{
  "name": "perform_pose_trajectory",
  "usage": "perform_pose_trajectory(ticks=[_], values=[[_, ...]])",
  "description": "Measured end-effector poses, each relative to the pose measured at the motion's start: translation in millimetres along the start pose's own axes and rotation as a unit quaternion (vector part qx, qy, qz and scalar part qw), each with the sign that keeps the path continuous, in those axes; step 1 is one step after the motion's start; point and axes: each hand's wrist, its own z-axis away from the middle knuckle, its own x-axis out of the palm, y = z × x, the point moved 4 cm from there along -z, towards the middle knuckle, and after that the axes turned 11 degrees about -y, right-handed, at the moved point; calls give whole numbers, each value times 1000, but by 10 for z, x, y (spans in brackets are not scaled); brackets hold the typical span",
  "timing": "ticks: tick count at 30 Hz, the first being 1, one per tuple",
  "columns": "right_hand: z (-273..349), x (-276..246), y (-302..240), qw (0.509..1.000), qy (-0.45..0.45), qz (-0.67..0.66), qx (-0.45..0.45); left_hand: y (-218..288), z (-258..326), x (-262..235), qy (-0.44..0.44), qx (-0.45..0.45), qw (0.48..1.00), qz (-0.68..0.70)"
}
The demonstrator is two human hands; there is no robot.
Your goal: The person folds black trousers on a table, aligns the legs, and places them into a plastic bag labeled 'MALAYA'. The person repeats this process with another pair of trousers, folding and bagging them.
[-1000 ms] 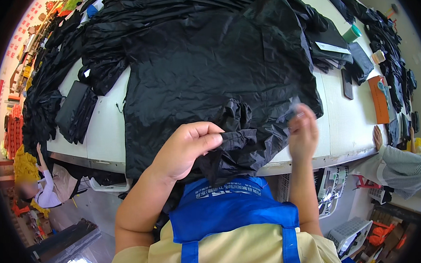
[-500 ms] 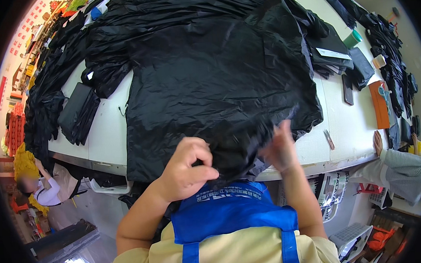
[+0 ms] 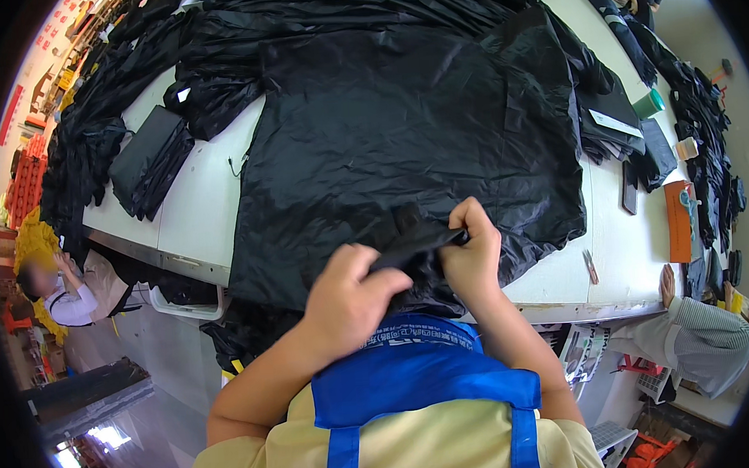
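A large black garment [image 3: 402,122] of thin, slightly shiny fabric lies spread and creased on the white table in front of me. My left hand [image 3: 352,299] is closed on its near edge, thumb against the bent fingers. My right hand [image 3: 475,252] pinches the same edge a little farther right, thumb and fingers pressed together. Between both hands a dark strip of the fabric is lifted and bunched. Below them the near part of the garment hangs over the table edge toward my blue apron [image 3: 424,380].
Folded black pieces [image 3: 152,161] lie on the left, with more black fabric [image 3: 320,12] heaped behind. On the right are folded garments [image 3: 607,116], a phone [image 3: 629,188], small snips [image 3: 590,267], an orange box [image 3: 679,222] and a green cup [image 3: 648,103]. A co-worker's hand [image 3: 667,285] rests at the right edge.
My right hand has come inward and now pinches the garment's edge. My left hand has shifted slightly right, and the strip of fabric between the hands has been raised.
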Motion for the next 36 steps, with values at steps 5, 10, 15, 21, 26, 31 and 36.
perform_pose_trajectory(ticks=[5, 10, 15, 21, 26, 31, 36], values=[[231, 481, 41, 971, -138, 35, -191, -1361, 396, -339, 127, -310, 941, 45], [760, 654, 1215, 858, -358, 365, -53, -2567, 1090, -74, -21, -335, 940, 62], [902, 619, 1524, 838, -306, 447, -67, -3294, 1739, -88, -99, -368, 919, -105], [936, 634, 1516, 826, -316, 467, -8, -2518, 1547, -370, 107, -422, 898, 60], [962, 685, 1487, 820, -310, 478, -52, -2498, 1709, -6, 66, -489, 870, 17], [1037, 667, 1479, 832, -313, 457, -40, -2883, 2076, -114, 97, -503, 840, 178], [761, -29, 1663, 914, -187, 359, 22, -2904, 2050, -157, 79, -476, 865, 140]])
